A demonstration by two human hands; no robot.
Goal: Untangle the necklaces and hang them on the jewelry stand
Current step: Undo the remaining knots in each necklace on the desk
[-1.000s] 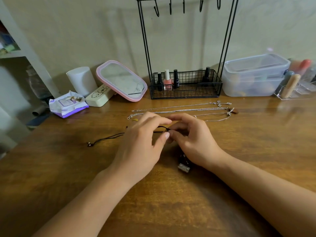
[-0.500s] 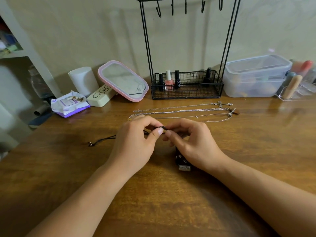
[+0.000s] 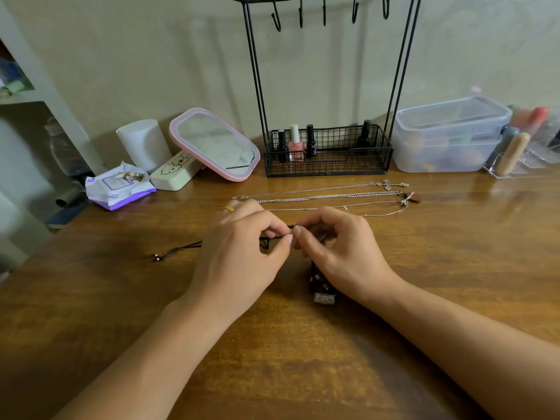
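Note:
My left hand (image 3: 239,253) and my right hand (image 3: 342,250) meet at the table's middle, both pinching a black cord necklace (image 3: 181,247) between thumb and fingertips. Its beaded tail trails left on the wood. A dark pendant with a silver end (image 3: 323,294) lies under my right hand. Three silver chain necklaces (image 3: 327,196) lie stretched side by side just beyond my hands. The black wire jewelry stand (image 3: 328,86) rises at the back, its hooks bare along the top bar.
The stand's wire basket (image 3: 375,163) holds several nail polish bottles. A pink-framed mirror (image 3: 213,144), a white cylinder (image 3: 144,145), a cream case (image 3: 174,172) and a tissue pack (image 3: 118,187) sit back left. Clear plastic boxes (image 3: 451,134) and an acrylic organiser (image 3: 527,153) stand back right.
My hands have lifted slightly off the table and turned their fingertips toward each other, tightening the pinch on the black cord. The silver chains have not moved.

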